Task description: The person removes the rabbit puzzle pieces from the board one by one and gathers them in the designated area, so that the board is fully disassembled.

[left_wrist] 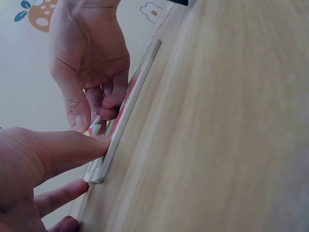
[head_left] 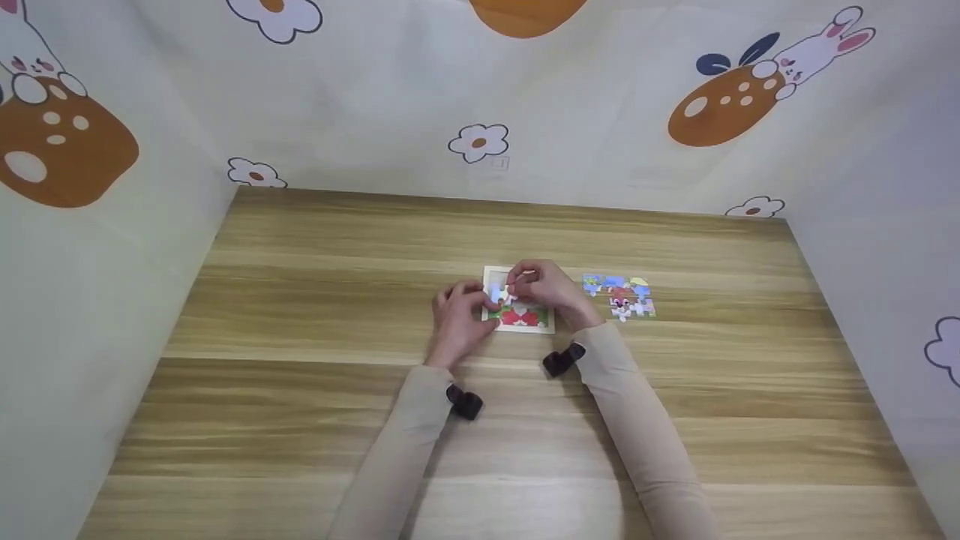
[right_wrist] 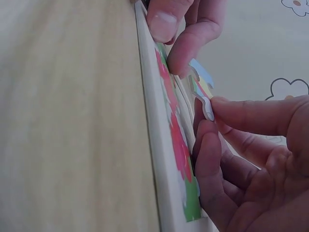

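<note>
A small white-bordered puzzle tray [head_left: 517, 330] lies on the table, with red and green pieces fitted along its near part. My left hand [head_left: 459, 321] rests at the tray's left side; its thumb and a fingertip touch the border in the left wrist view. Over the tray, my right hand [head_left: 551, 289] pinches a jigsaw piece [right_wrist: 203, 92] between thumb and fingers. That piece has blue and yellow parts and stands tilted above the tray in the right wrist view. Its other fingers curl close over the fitted red picture [right_wrist: 178, 140].
Several loose jigsaw pieces [head_left: 634, 296] lie together to the right of the tray, some showing a red-and-white cartoon face. The wood-grain table [head_left: 300, 300] is bounded by pale patterned walls [head_left: 390, 112] at the back and both sides.
</note>
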`<state>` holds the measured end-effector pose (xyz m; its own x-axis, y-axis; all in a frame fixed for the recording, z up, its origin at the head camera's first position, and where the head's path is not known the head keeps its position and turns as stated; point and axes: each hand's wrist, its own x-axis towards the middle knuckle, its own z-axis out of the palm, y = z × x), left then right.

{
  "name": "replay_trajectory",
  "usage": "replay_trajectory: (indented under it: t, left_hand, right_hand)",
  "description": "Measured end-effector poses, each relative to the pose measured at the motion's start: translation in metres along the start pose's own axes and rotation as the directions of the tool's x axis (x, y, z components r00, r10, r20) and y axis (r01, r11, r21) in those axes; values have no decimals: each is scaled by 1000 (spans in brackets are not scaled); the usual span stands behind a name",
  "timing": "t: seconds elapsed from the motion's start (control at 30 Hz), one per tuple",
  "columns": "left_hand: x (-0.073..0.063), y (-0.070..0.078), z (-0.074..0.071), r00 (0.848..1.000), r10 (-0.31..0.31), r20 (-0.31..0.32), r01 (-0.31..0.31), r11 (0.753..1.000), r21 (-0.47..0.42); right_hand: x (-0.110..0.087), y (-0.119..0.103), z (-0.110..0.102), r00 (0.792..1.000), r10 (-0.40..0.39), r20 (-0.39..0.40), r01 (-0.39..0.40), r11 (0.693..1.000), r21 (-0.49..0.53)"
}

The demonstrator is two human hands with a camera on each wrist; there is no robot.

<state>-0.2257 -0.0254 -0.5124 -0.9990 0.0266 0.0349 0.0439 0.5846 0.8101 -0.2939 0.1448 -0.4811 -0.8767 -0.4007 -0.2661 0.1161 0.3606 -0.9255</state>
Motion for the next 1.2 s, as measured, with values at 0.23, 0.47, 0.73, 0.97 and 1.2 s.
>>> replay_trajectory:
  t: [0.23,0.47,0.73,0.97,1.2]
  left_hand:
    - [1,0,-1,1000,-3,8,3,1000,-14]
    - [2,0,-1,1000,19,2,-19,1000,-5]
    - [1,-1,0,1000,22,-7,-22,1000,-7]
    - [1,0,-1,1000,-14,5,14,1000,-21]
    - [1,0,-1,1000,0,19,1,999,-37]
  right_hand:
    - [0,4,-5,1000,-6,-12,6,1000,-9]
    - [-7,2,-10,1000,-18,-20,18,1000,-21]
    - [-13,4,-19,998,-51,-30,49,997,-67]
    - [-19,5,-31,999,-27,-42,23,997,-75]
    - [-28,5,-45,998,-32,-53,27,996,-88]
